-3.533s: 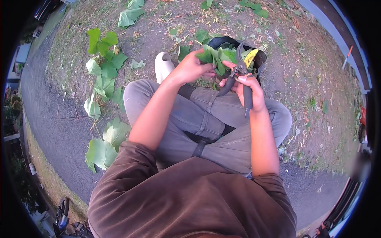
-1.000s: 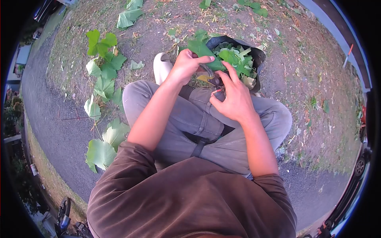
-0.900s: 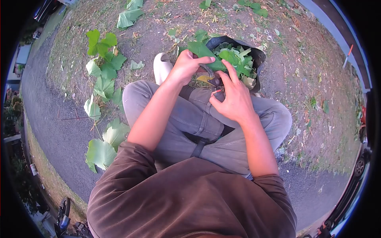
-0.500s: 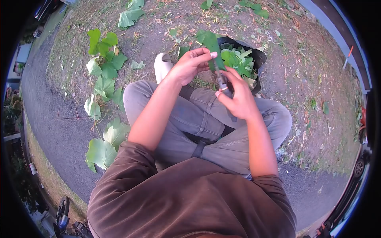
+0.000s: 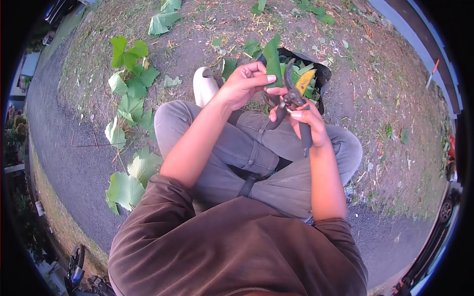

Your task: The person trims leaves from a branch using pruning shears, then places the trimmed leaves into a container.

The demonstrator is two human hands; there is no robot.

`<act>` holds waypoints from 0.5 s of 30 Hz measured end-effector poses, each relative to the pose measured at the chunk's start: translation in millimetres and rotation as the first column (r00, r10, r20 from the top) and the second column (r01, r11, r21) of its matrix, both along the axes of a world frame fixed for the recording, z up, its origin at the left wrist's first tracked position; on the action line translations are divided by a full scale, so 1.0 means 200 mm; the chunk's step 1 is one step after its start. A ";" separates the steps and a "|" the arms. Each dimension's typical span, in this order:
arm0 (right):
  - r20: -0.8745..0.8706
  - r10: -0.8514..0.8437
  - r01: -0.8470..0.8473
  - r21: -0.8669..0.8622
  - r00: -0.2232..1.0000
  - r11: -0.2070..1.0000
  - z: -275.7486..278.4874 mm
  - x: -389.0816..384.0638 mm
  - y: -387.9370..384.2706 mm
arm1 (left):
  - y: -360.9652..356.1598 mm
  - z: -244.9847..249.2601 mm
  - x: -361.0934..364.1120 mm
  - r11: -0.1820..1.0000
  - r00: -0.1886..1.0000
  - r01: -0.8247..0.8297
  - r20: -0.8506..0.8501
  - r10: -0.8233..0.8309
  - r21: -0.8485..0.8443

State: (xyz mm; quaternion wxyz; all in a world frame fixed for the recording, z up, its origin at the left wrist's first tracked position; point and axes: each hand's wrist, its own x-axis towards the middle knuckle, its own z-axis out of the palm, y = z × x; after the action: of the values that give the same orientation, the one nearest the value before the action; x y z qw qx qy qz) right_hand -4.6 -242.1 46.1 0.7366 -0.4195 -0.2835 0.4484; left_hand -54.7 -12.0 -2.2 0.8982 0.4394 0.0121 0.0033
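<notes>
Green and narrowly folded, a leaf (image 5: 272, 59) is pinched between thumb and fingers of the left hand (image 5: 243, 87), a low hold leaving its upper end free, while the right hand (image 5: 312, 123) curls around pruners (image 5: 294, 97), handles spread and blades parted, angled away from the palm. Outdoors, an open black bag (image 5: 324, 75) sits within reach on grassy dirt (image 5: 355, 106), opposite a leafy vine (image 5: 131, 107) beside pavement (image 5: 59, 158).

green leaf (image 5: 272, 60); yellow-bladed shears (image 5: 294, 96); brown shirt (image 5: 242, 246)
</notes>
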 end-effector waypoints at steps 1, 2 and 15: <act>-0.050 0.007 -0.003 0.071 0.999 0.997 -0.02 0.00 0.01 | -0.01 0.00 0.00 1.000 1.000 -0.019 0.020 0.019 -0.018; -0.049 0.007 -0.003 0.071 0.999 0.998 -0.02 0.01 0.01 | -0.02 0.00 0.01 0.999 0.998 -0.037 0.041 0.038 -0.037; 0.497 -0.136 0.291 -0.248 0.857 0.924 0.03 -0.02 0.01 | 0.00 0.11 0.00 0.809 0.906 -0.397 0.043 0.422 0.432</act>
State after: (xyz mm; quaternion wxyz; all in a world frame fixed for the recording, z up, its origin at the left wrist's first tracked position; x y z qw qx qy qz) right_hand -8.5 -239.7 52.4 0.6149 -0.6566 -0.3294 0.2869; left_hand -54.9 -12.7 19.4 0.7558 0.6138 0.1303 0.1871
